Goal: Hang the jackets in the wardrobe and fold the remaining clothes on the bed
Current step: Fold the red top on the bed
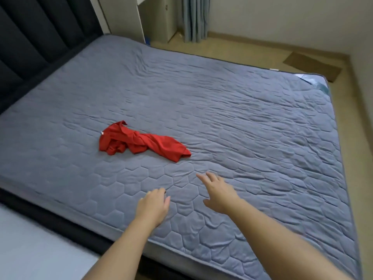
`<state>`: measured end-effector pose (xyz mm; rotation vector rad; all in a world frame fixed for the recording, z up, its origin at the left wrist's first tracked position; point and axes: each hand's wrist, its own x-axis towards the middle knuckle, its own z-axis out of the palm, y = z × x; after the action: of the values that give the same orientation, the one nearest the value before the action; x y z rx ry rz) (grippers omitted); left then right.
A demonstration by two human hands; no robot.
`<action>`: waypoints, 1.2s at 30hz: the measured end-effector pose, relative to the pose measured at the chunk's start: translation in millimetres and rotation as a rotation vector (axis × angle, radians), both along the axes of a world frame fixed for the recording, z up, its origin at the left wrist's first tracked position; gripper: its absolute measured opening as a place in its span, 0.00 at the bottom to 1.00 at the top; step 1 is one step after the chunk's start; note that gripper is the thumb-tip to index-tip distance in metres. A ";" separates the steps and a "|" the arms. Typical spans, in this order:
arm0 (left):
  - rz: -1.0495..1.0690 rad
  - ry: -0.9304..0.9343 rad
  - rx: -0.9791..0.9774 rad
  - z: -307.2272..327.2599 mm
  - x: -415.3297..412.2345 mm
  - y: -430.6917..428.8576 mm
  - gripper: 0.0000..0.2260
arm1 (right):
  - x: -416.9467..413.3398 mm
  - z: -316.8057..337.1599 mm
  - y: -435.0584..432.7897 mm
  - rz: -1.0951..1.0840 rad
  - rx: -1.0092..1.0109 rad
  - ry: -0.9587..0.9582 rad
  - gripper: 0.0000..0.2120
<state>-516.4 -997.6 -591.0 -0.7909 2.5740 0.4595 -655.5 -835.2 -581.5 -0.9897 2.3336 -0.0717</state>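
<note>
A red garment [141,141] is lying crumpled and twisted on the bed [252,110], about midway between the headboard end and the foot end, nearer the near edge than the far one. It is sitting in a loose, bunched strip, with its wider bundle toward the headboard [30,49] and a flatter end trailing toward the foot, and a small white tag is showing at the headboard-side end. The bed is wearing a grey-blue quilted cover, rumpled in long wrinkles across the far half. The dark padded headboard is rising along one end. Beyond the far corner by the headboard, a white cabinet [129,15] is standing, with a grey-blue curtain [194,17] hanging next to it. A flattened piece of cardboard [312,66] is lying on the floor past the far foot corner. Nothing is standing between the hands and the garment. Both bare arms are stretching over the near edge. The left hand [154,207] is hovering palm down with its fingers loosely together and slightly bent, holding nothing. The right hand [219,194] is hovering a little farther in, palm down, fingers spread apart, also holding nothing, and near the garment's trailing end but not touching it.
</note>
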 end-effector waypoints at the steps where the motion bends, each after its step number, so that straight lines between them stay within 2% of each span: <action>1: -0.010 -0.014 0.001 -27.1 -14.2 -15.4 0.16 | -9.7 -29.8 -12.5 -0.018 0.005 -0.009 0.41; 6: -0.256 -0.187 -0.123 -154.1 -67.1 -75.7 0.21 | -44.2 -161.5 -58.3 -0.089 0.119 -0.062 0.53; 8: -0.328 -0.202 -0.172 -191.4 -86.8 -91.0 0.20 | -54.5 -203.1 -69.1 -0.118 0.172 -0.081 0.56; 12: -0.379 -0.060 -0.293 -244.3 -132.2 -114.7 0.15 | -69.2 -265.9 -74.2 -0.192 0.244 -0.111 0.57; 17: -0.332 0.117 -0.355 -286.4 -191.3 -134.0 0.28 | -76.0 -313.7 -68.1 -0.220 0.251 -0.138 0.56; 21: -0.209 0.193 -0.275 -294.8 -220.6 -143.3 0.15 | -83.4 -325.7 -67.1 -0.207 0.211 -0.155 0.57; 23: -0.189 0.224 -0.214 -290.5 -219.8 -145.0 0.10 | -89.1 -321.2 -62.8 -0.213 0.184 -0.217 0.56; 25: -0.185 0.269 -0.086 -281.1 -204.7 -140.4 0.08 | -91.5 -312.6 -61.8 -0.299 0.113 -0.279 0.50; 26: -0.172 0.302 0.010 -275.0 -193.6 -134.8 0.07 | -89.7 -306.2 -64.2 -0.400 0.024 -0.312 0.44; 28: -0.114 0.371 0.235 -259.2 -167.9 -118.1 0.06 | -78.9 -290.2 -75.1 -0.742 -0.288 -0.457 0.33; 29: -0.065 0.401 0.349 -250.7 -156.4 -108.2 0.05 | -71.8 -280.6 -80.4 -0.922 -0.443 -0.572 0.28; 31: 0.006 0.426 0.563 -232.1 -139.4 -88.5 0.04 | -61.5 -258.5 -84.8 -1.150 -0.575 -0.837 0.19; 33: 0.027 0.412 0.717 -212.5 -125.1 -68.5 0.05 | -52.2 -233.1 -81.3 -1.220 -0.610 -1.020 0.11; 36: 0.115 0.427 0.857 -170.2 -110.2 -43.4 0.05 | -44.7 -190.6 -64.3 -1.151 -0.631 -0.947 0.06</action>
<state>-626.6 -1041.0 -761.1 -0.5461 2.2939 1.7622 -700.2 -899.5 -772.1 0.3014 1.6350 -1.4228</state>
